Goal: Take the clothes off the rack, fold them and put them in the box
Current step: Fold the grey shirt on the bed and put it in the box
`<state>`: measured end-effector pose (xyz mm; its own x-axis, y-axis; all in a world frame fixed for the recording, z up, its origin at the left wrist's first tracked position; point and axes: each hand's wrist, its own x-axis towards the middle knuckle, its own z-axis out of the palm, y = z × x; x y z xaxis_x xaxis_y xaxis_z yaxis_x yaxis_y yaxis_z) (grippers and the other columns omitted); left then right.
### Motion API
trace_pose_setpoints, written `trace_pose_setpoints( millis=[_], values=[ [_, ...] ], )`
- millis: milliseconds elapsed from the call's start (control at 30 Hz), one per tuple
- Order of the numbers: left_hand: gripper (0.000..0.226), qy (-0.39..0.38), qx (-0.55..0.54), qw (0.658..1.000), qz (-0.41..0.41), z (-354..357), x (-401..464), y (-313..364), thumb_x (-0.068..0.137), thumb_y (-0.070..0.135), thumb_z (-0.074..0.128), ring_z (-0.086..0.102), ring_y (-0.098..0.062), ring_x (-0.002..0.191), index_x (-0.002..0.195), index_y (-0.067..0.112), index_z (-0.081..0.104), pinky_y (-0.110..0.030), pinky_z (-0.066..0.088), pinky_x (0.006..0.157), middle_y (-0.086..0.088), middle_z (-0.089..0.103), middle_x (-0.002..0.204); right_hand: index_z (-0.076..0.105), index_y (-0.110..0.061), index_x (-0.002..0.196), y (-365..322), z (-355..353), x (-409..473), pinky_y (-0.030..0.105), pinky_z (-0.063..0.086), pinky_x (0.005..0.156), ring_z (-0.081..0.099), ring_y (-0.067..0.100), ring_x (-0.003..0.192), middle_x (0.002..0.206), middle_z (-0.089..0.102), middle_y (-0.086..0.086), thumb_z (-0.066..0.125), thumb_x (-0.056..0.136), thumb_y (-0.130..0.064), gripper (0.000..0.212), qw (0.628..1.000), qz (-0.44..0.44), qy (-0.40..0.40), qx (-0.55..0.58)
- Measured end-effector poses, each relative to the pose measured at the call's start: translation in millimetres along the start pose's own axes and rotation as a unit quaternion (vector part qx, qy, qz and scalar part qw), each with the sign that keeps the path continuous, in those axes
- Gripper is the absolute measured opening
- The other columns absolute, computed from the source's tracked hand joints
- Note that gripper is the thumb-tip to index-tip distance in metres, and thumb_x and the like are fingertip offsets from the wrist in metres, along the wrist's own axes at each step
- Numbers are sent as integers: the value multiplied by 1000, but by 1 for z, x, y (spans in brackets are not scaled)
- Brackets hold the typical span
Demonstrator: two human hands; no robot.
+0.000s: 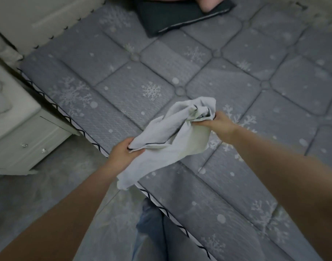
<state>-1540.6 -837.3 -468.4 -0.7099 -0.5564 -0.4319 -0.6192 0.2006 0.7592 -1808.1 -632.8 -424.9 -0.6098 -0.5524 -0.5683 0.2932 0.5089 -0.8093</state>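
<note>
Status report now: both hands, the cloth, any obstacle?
Left hand and right hand each grip the pale cloth. Cloth crumpled, unfolded, held over the mattress. Dark folded item lies far off; no box in view.

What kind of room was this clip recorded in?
Most likely a bedroom. A bare quilted mattress with a snowflake print fills the view, a white bedside cabinet with drawers stands beside it, and a padded headboard rises at its end.
</note>
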Motion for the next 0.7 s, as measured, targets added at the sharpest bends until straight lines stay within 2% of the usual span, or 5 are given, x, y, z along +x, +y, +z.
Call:
trace_pose_setpoints(
  millis=[133, 300, 400, 567, 700],
  values=[
    [14, 15, 68, 996, 64, -30, -6, 34, 86, 29, 73, 63, -16, 84, 94, 23, 64, -24, 43, 68, 4, 68, 85, 70, -17, 120, -6, -12, -32, 44, 50, 103, 66, 17, 114, 118, 73, 0, 97, 45, -45, 85, 998, -25, -3, 57],
    [16, -10, 106, 986, 127, -57, -16, 93, 86, 29, 73, 64, -12, 91, 99, 33, 65, -34, 49, 81, 8, 71, 97, 71, -16, 117, -21, -27, -82, 43, 47, 107, 66, 18, 114, 115, 74, 1, 87, 73, -22, 46, 991, -39, 34, 123],
    [19, -49, 135, 975, 168, -64, -14, 123, 87, 25, 72, 62, -10, 91, 101, 36, 64, -25, 47, 76, 9, 69, 97, 72, -19, 110, -22, -36, -106, 42, 49, 103, 67, 19, 112, 112, 75, 0, 86, 73, -18, 40, 981, -44, 88, 170],
    [22, -141, 188, 944, 231, -71, -3, 165, 85, 28, 74, 63, -14, 86, 104, 17, 70, -30, 45, 72, -3, 72, 95, 71, -11, 116, -15, -49, -142, 42, 51, 101, 67, 24, 112, 115, 73, 8, 83, 76, -10, 42, 962, -63, 160, 211],
    [14, -198, 216, 910, 294, -73, 0, 195, 85, 17, 75, 56, 5, 71, 92, 27, 69, -19, 41, 66, 9, 69, 86, 69, -9, 119, -12, -47, -174, 37, 53, 94, 66, 27, 113, 116, 72, 11, 82, 76, -12, 45, 941, -72, 219, 249]
  ],
)
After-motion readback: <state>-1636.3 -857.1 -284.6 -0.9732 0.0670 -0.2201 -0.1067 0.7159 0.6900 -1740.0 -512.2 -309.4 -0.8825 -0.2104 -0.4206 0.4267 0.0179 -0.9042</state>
